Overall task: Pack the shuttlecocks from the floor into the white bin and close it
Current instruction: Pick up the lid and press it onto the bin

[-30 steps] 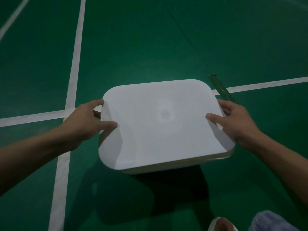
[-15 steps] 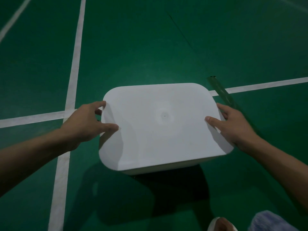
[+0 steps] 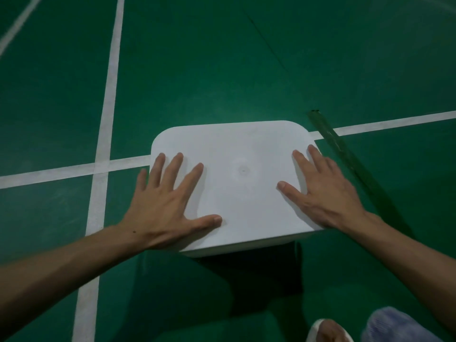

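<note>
No longer holding its sides, the left hand [image 3: 162,206] and right hand [image 3: 323,191] are lying flat on the lid [image 3: 241,149], each grip open and holding nothing, pushing the white bin [image 3: 237,251] on the floor [image 3: 222,70] shut, so the job is nearly ending.

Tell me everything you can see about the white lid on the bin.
The lid is a white rounded rectangle, smooth and matte like plastic, with a faint round moulding mark at its centre. It lies flat on top of the white bin. The left hand and right hand rest on it with fingers spread flat, one near each side.
</note>
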Demonstrator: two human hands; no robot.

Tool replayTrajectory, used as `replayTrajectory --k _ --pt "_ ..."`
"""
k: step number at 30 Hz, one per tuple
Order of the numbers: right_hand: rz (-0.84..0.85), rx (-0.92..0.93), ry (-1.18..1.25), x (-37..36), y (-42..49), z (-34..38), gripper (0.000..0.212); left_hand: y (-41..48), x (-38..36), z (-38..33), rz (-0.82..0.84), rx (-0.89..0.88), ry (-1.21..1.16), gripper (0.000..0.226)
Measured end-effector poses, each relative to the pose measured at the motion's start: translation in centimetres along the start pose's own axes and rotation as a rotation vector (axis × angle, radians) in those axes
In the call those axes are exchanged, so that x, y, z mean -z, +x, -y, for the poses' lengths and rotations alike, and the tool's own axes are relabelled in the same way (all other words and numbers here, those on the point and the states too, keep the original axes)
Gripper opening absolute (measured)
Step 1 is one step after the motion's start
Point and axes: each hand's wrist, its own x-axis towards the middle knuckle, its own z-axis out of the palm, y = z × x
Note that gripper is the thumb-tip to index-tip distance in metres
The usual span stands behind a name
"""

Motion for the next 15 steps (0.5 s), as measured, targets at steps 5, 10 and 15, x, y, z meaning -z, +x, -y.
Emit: replayTrajectory --k 5,10,15 --pt "-0.018 0.045 -0.135 -0.8 -0.3 0.1 0.094 -0.5 -0.6 -0.7 -0.022 -0.019 0.087 0.103" --pt "0.005 0.054 -0.134 -0.9 0.2 0.0 0.097 -0.3 -0.5 -0.8 -0.012 -0.041 0.081 0.099" --pt "-0.035 0.075 -0.044 0.1 0.9 0.6 0.093 2.4 0.7 0.4 -0.061 0.004 0.039 0.105"
